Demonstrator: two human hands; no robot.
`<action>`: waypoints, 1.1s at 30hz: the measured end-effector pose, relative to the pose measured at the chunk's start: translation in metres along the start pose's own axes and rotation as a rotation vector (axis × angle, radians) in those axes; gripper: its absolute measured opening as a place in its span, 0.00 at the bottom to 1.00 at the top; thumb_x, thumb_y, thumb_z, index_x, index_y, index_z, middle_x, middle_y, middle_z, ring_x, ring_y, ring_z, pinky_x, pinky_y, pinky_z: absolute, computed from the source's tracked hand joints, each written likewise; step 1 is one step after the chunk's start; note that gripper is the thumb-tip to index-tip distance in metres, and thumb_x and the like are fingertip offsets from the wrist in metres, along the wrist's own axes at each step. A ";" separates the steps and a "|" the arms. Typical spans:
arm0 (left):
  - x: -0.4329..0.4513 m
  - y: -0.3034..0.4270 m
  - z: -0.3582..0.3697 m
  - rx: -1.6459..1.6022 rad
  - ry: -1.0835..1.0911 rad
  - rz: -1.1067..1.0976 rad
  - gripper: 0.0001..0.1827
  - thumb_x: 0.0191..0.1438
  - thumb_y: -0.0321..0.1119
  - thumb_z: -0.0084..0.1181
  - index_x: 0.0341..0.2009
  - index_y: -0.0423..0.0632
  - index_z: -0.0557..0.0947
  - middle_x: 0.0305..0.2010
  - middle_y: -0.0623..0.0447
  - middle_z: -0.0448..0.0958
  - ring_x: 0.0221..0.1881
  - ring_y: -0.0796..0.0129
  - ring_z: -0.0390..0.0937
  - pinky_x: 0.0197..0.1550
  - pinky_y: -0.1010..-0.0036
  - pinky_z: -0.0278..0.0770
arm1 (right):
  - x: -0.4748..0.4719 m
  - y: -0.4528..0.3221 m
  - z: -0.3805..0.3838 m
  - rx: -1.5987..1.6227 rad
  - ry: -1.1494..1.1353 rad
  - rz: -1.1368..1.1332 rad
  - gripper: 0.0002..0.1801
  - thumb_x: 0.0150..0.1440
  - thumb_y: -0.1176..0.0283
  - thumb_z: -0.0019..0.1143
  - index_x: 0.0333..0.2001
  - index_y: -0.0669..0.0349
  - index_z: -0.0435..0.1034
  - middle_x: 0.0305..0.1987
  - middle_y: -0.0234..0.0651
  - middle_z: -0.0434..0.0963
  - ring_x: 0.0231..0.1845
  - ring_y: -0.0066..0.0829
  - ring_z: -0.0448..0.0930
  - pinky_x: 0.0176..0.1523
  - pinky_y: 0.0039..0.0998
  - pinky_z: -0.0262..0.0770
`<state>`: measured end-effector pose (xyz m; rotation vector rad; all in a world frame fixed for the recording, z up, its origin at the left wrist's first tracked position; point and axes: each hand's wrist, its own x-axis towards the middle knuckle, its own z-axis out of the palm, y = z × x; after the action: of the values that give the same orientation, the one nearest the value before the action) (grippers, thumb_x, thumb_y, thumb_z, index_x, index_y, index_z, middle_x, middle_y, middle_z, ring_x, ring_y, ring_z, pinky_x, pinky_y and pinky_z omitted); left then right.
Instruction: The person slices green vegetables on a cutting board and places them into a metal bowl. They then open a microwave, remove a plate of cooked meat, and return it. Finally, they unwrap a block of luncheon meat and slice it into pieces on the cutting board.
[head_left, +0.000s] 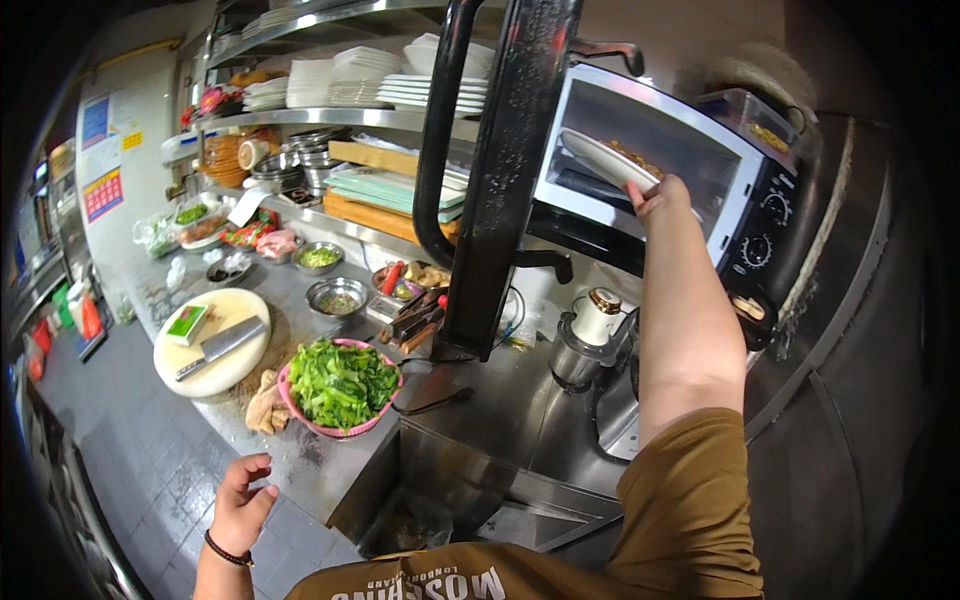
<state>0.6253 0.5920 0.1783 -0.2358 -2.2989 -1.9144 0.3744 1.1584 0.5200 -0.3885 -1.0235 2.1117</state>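
Note:
A white plate (600, 155) with brown food (634, 156) on it is held by my right hand (660, 196), its fingers at the near right edge. The plate is inside the opening of a microwave oven (731, 232) with a white front frame and black dial panel, and looks tilted. Beside the oven's left side stands a black door with a long handle (433, 135). My left hand (244, 502), with a beaded bracelet, hangs at the lower left with fingers curled apart and nothing in it. Nearest to it are a pink basket (285, 386) of chopped leafy greens (341, 384) and a cloth (266, 405).
A cleaver (231, 339) and a small green box (186, 324) lie on a round cutting board (169, 360). Metal bowls (336, 298) stand behind. Shelves above hold stacked white plates (435, 91). A blender-like appliance (592, 330) stands below the oven.

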 end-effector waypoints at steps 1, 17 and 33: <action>0.006 -0.003 0.004 -0.028 -0.029 0.004 0.23 0.51 0.24 0.58 0.53 0.45 0.73 0.50 0.55 0.70 0.52 0.68 0.69 0.49 0.72 0.72 | -0.005 -0.013 -0.004 -0.007 -0.004 -0.015 0.25 0.63 0.59 0.40 0.58 0.64 0.58 0.57 0.51 0.64 0.47 0.50 0.76 0.33 0.41 0.85; 0.049 0.006 -0.006 -0.065 -0.329 0.071 0.21 0.49 0.23 0.60 0.50 0.44 0.75 0.48 0.54 0.71 0.50 0.69 0.70 0.48 0.73 0.73 | -0.105 -0.034 -0.031 0.048 -0.007 -0.037 0.22 0.64 0.63 0.33 0.52 0.71 0.59 0.45 0.56 0.71 0.34 0.51 0.81 0.26 0.32 0.86; 0.052 0.004 0.028 -0.120 -0.866 0.157 0.25 0.55 0.32 0.60 0.57 0.43 0.71 0.54 0.50 0.70 0.54 0.66 0.70 0.53 0.69 0.73 | -0.321 0.009 -0.221 -0.223 0.013 -0.130 0.22 0.59 0.70 0.40 0.52 0.76 0.60 0.40 0.54 0.76 0.36 0.42 0.81 0.36 0.29 0.85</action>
<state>0.5748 0.6213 0.1877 -1.4590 -2.4721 -2.1233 0.7082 1.0397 0.3579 -0.4311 -1.2480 1.8839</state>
